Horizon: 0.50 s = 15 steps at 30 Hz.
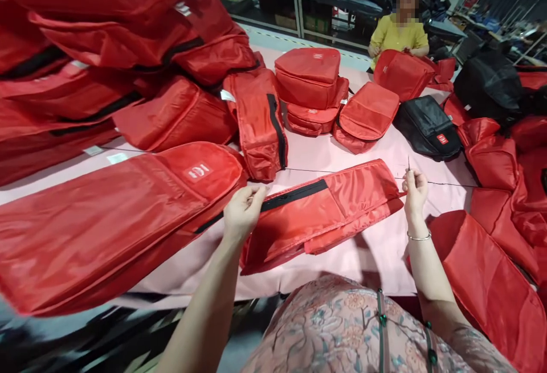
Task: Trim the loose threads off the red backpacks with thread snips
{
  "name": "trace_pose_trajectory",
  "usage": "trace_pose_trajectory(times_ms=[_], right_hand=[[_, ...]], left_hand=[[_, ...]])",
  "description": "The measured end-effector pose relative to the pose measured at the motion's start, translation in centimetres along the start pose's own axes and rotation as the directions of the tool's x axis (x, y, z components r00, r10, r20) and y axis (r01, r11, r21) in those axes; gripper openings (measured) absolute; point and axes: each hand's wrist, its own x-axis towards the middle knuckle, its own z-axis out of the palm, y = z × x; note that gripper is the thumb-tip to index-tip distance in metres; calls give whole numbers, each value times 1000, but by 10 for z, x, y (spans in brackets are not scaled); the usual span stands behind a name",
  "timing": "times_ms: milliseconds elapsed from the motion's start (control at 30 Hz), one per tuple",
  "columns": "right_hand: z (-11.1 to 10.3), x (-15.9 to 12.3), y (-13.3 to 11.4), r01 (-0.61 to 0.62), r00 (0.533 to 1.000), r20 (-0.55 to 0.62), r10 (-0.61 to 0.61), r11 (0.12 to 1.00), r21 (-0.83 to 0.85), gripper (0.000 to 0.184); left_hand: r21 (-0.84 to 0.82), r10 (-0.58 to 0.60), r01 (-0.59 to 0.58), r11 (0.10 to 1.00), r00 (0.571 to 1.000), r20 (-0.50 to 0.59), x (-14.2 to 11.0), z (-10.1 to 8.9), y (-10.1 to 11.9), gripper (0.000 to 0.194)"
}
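The right hand (415, 191), a bangle (419, 237) at its wrist, pinches a thin pointed tool (409, 164), tip upward. The left hand (244, 210) has its fingers curled in toward the thumb beside the black zipper (294, 193) (whether they grip anything, I cannot tell). Between the hands, the red zippered bag (359, 188) lies on the pink table covering (363, 256). To its left lies a larger red bag with a white logo (128, 208); beyond sit a black bag (427, 128) and a person in a yellow top (399, 36).
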Motion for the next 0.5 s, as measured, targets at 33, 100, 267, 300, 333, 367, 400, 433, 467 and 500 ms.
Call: trace_pose_trajectory(times_ms=[33, 100, 267, 300, 333, 367, 400, 433, 467, 500], right_hand=[[-12, 0, 3, -14, 999, -36, 14, 1000, 11, 33], [-33, -2, 10, -51, 995, -84, 53, 998, 27, 34], [-63, -23, 29, -158, 980, -130, 148, 985, -71, 33], [-64, -28, 33, -174, 980, -120, 162, 980, -100, 33], [-63, -34, 36, -191, 979, -102, 179, 974, -123, 33], [-61, -38, 40, -211, 976, -89, 200, 967, -140, 33], [-59, -43, 43, -229, 972, -88, 217, 961, -155, 34], [-56, -47, 47, -240, 969, -107, 224, 955, -173, 35], [-54, -50, 50, -245, 965, -143, 220, 950, -193, 35], [-53, -53, 54, -246, 960, -186, 210, 947, -204, 36]], left_hand=[[20, 5, -6, 1000, 999, 53, 3, 3, 0, 38], [55, 16, -26, 998, 983, 181, 8, 8, 1, 40], [212, 38, -105, 972, 953, 300, 9, 18, 2, 32], [240, 43, -106, 965, 967, 252, 8, 20, 3, 31], [257, 67, -115, 960, 980, 188, 6, 23, 4, 30], [260, 115, -144, 955, 986, 122, 4, 25, 7, 29], [253, 186, -196, 948, 981, 60, 1, 27, 11, 29], [247, 272, -264, 932, 962, 3, -1, 29, 17, 29], [251, 361, -339, 907, 931, -47, -4, 29, 24, 28], [268, 448, -413, 871, 890, -85, -7, 28, 32, 26]])
